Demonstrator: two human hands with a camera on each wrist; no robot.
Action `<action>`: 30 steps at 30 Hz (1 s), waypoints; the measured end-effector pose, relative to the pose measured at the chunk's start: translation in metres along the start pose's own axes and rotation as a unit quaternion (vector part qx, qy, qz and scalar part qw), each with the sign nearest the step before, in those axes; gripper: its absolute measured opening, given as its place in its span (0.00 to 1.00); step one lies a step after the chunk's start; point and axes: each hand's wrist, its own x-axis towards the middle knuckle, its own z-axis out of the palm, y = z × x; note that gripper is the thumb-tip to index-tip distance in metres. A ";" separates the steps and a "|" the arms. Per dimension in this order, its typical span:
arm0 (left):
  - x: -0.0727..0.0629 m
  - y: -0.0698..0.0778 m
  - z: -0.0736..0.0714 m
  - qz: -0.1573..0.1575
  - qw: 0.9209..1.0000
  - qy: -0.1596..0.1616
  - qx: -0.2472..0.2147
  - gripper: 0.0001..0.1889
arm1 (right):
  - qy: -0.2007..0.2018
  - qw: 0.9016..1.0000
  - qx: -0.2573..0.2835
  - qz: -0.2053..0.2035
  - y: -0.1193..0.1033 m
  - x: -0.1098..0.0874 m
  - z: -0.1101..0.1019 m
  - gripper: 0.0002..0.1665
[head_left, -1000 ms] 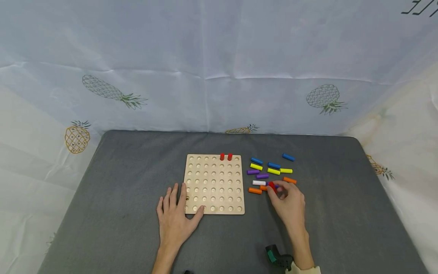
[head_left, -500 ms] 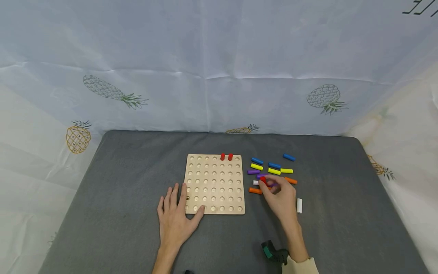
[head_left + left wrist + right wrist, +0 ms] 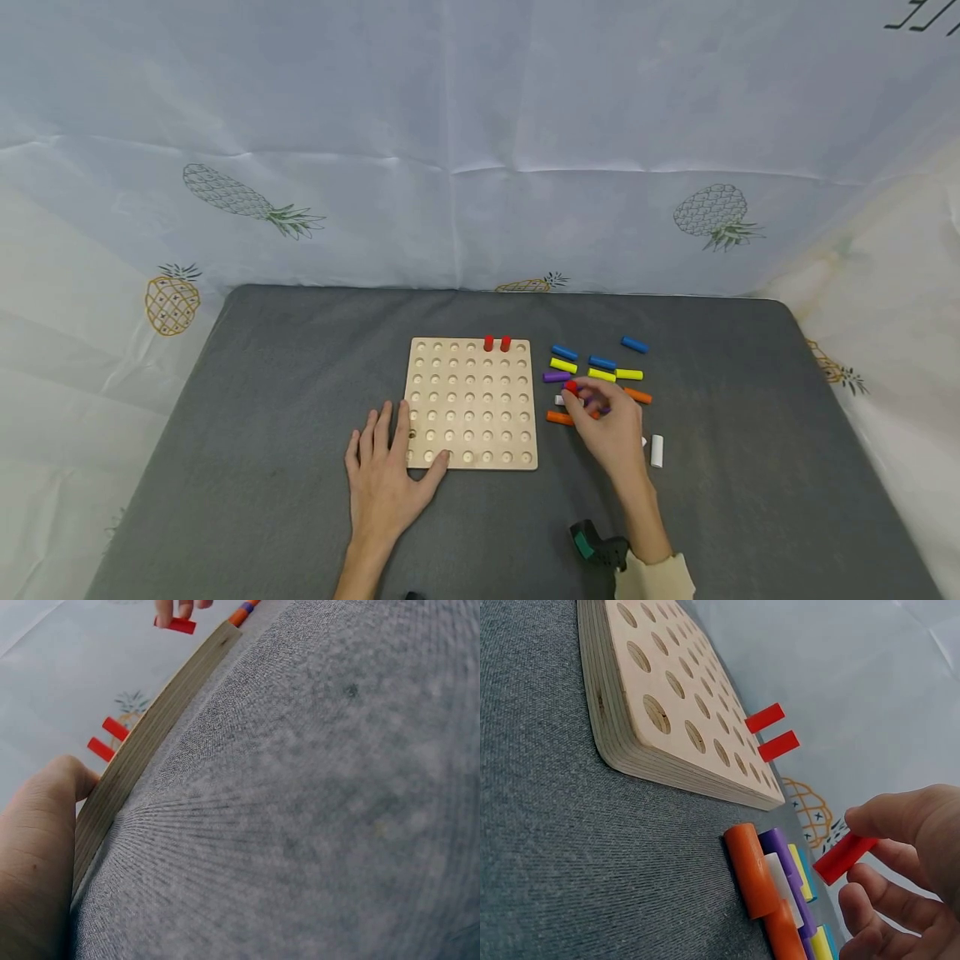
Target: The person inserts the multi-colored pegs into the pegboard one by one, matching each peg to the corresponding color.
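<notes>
A square wooden pegboard (image 3: pixel 468 417) with rows of round holes lies on the grey table. Two red pegs (image 3: pixel 772 732) stand upright in holes of its far row. My left hand (image 3: pixel 386 479) rests at the board's near left corner, fingers straight along the left side and thumb on the near edge. Between thumb and fingers, my right hand (image 3: pixel 611 429) pinches a red peg (image 3: pixel 844 857), held above the loose pegs right of the board. Part of the pile beneath that hand is hidden in the head view.
Loose pegs lie right of the board: blue (image 3: pixel 633 344), yellow (image 3: pixel 628 375), purple (image 3: pixel 556 377) and orange (image 3: pixel 559 418) ones. A white peg (image 3: pixel 657 451) lies right of my right wrist. A black device (image 3: pixel 597 546) is by the right sleeve. A pineapple-print cloth (image 3: pixel 375 225) hangs behind the table.
My right hand has moved left and slightly away from me with the red peg, nearer the board. A white peg right of the wrist has come into sight. The left hand stays put.
</notes>
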 end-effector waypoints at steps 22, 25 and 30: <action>0.000 0.000 0.000 -0.003 1.000 -0.006 -0.005 0.51 | -0.022 0.999 0.038 -0.033 -0.010 0.019 0.008 0.15; 0.000 0.000 0.000 -0.003 1.000 -0.005 -0.006 0.51 | -0.025 0.998 0.046 -0.037 -0.012 0.020 0.010 0.15; 0.000 0.001 -0.001 -0.004 1.000 -0.006 -0.004 0.51 | -0.030 0.998 0.047 -0.037 -0.015 0.025 0.015 0.15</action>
